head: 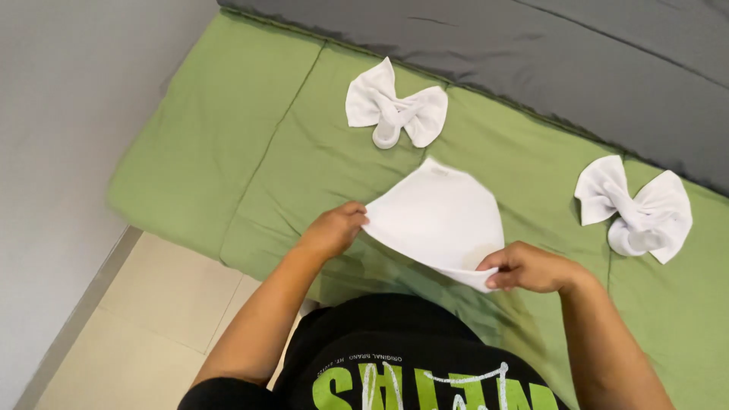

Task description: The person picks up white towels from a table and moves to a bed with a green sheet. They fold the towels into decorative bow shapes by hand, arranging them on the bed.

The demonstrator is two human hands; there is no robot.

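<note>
I hold a folded white cloth just above the green sheet, its pointed end facing away from me. My left hand pinches the cloth's left edge. My right hand grips its near right corner, where the fabric is folded under. Two white cloths shaped like bows lie on the bed: one bow beyond the held cloth, the other bow to the right of my right hand.
The bed is covered by a green sheet, with a dark grey blanket across its far side. A grey wall stands at the left, and beige floor tiles lie beside the bed.
</note>
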